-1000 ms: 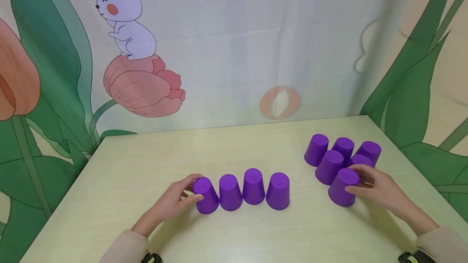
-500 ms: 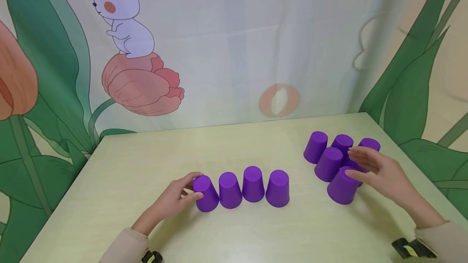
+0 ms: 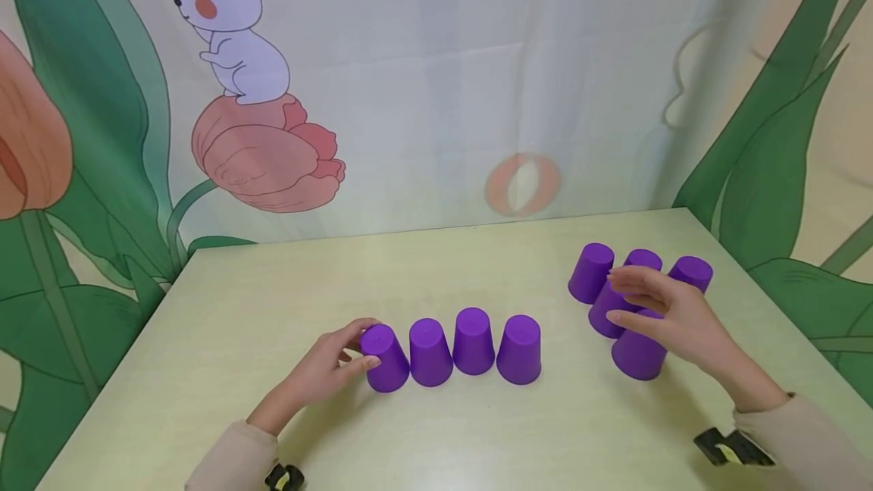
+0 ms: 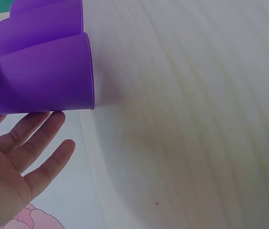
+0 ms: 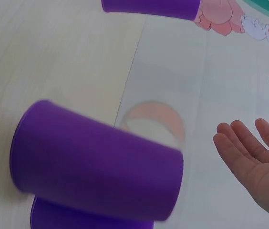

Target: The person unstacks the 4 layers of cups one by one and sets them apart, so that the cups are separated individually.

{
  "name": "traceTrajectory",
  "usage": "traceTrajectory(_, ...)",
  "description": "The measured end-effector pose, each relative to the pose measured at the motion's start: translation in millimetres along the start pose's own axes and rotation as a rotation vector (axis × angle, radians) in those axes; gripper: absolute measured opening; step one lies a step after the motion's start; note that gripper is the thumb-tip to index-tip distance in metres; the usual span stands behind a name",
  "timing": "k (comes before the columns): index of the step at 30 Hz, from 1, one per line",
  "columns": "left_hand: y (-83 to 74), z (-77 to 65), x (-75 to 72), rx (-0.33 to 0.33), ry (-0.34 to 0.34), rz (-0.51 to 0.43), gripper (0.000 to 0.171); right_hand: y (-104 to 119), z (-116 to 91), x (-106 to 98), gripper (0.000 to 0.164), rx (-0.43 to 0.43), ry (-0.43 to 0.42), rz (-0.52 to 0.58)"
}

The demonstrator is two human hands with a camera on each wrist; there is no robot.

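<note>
Several purple cups stand upside down in a row in the middle of the table. My left hand (image 3: 320,370) grips the leftmost cup (image 3: 387,361), thumb on its near side and fingers behind. In the left wrist view, the thumb and fingertips of that hand (image 4: 5,171) lie against the same cup (image 4: 44,76). Over a cluster of more purple cups at the right, my right hand (image 3: 675,320) hovers with its fingers extended, partly hiding the front cup (image 3: 637,358). The right wrist view shows this hand (image 5: 263,167) holding nothing, apart from the nearest cup (image 5: 96,157).
The pale wooden table (image 3: 443,438) meets a printed cloth (image 3: 423,97) along its back edge. The row's rightmost cup (image 3: 520,351) stands left of the cluster, with bare tabletop between them. Another cup (image 3: 592,273) marks the cluster's back left.
My right hand has let go of the cluster's front cup, then risen and moved left above the cups. The left hand stays on the leftmost cup, and the cups have kept their places.
</note>
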State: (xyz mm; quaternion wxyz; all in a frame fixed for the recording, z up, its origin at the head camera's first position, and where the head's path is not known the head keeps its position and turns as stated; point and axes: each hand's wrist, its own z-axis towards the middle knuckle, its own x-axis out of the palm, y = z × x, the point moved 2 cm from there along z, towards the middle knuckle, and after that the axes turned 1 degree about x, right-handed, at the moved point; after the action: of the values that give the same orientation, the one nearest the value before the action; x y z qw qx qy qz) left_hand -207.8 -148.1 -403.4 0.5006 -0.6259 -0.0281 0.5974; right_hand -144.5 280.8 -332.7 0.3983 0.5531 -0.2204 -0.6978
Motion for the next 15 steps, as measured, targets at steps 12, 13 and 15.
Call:
traceTrajectory(12, 0.3, -0.2, -0.2, -0.003, 0.002, -0.004, 0.040, 3, 22, 43, 0.050, -0.022, 0.133, 0.058)
traceTrajectory(13, 0.3, 0.0, -0.1, -0.005, 0.003, -0.005, 0.040, 3, 23, 46, 0.051, -0.020, 0.140, 0.063)
traceTrajectory(15, 0.3, 0.0, -0.2, -0.004, 0.004, -0.006, 0.040, 3, 26, 52, 0.052, -0.015, 0.156, 0.071)
